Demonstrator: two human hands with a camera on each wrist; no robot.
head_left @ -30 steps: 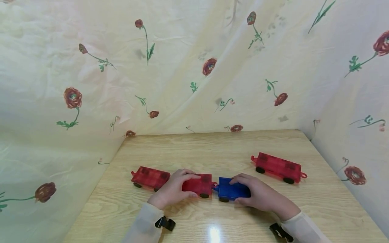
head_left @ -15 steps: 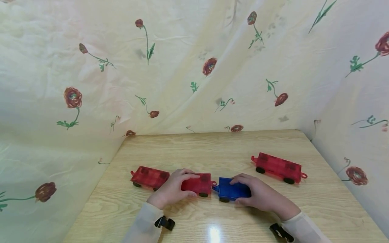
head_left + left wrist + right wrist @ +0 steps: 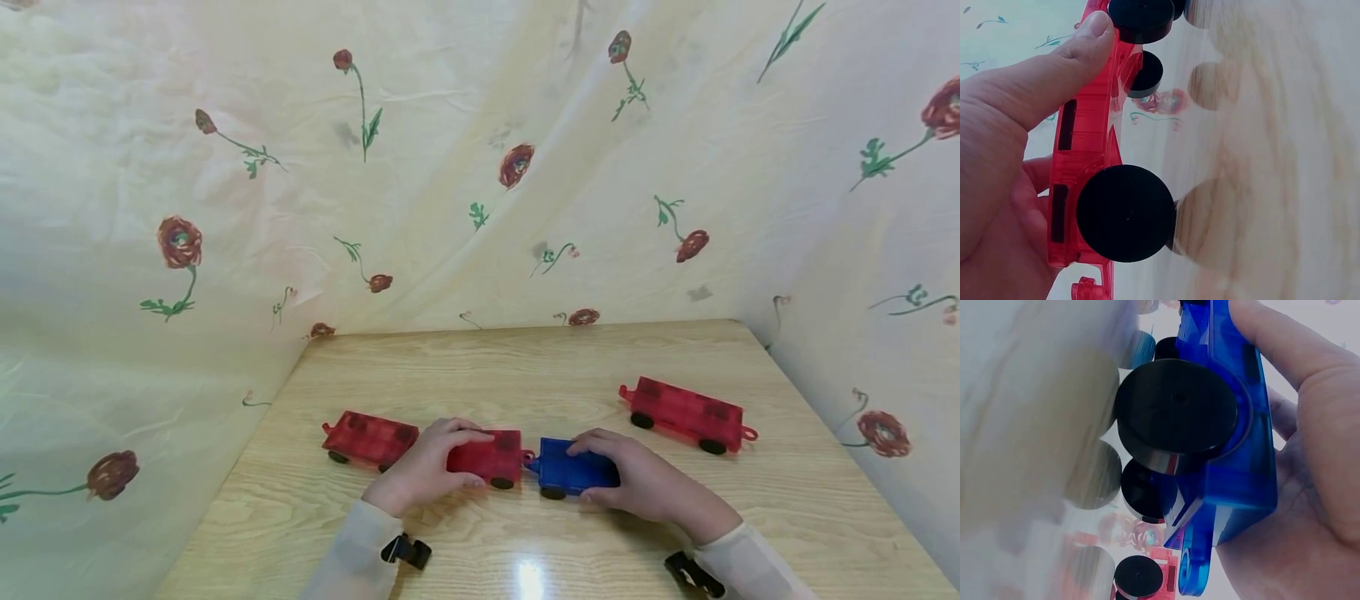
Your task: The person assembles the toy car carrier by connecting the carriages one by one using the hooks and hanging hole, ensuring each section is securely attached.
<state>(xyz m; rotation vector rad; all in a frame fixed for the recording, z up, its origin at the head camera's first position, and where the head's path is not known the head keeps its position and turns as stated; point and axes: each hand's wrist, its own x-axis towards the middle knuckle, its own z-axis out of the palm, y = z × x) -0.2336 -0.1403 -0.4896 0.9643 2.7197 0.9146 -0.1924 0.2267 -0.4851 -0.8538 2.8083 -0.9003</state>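
Note:
Near the middle of the wooden table, my left hand (image 3: 427, 467) grips a translucent red toy train wagon (image 3: 495, 454) across its long sides, thumb on the near side. Its black wheels (image 3: 1125, 212) show large in the left wrist view. Just to the right, a blue toy train wagon (image 3: 562, 467) is held by my right hand (image 3: 637, 479), thumb in front and fingers over the back. The red ring and the blue hook overlap between the two wagons. The palms cover the outer ends of both wagons in the head view.
Another red wagon (image 3: 371, 437) stands just left of my left hand, partly behind it. A further red wagon (image 3: 686, 414) stands at the back right, angled, beyond my right hand. Flower-printed cloth (image 3: 420, 167) encloses the wooden table (image 3: 465, 367) at the back and sides.

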